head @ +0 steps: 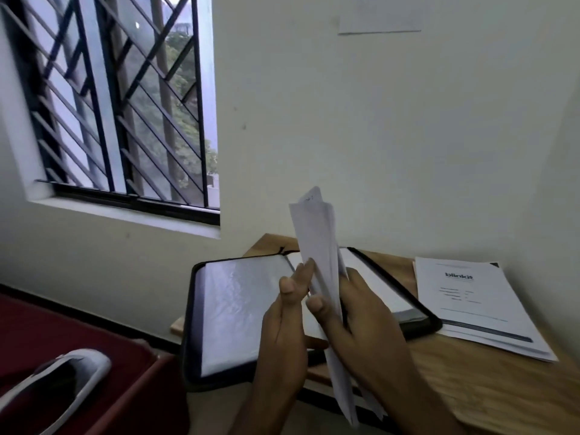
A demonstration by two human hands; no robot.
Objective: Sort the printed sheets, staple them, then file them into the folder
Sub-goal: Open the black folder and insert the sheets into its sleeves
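A bundle of printed sheets (320,246) stood nearly on edge above the table (470,381), its long axis running from the near edge up and slightly left toward the far wall, the top corner fanned apart. The right hand (354,321) gripped the bundle, fingers curled behind it and thumb pressed on its near face. The left hand (285,324) was open, its straight fingers touching the bundle's left side. Beneath both hands an open black folder (226,309) lay flat, clear sleeves facing up, its left half overhanging the table's left edge. To the right, touching the folder's corner, lay a stack of printed papers (477,306). At the near left, a shoe (56,384) rested on a red surface (94,334).
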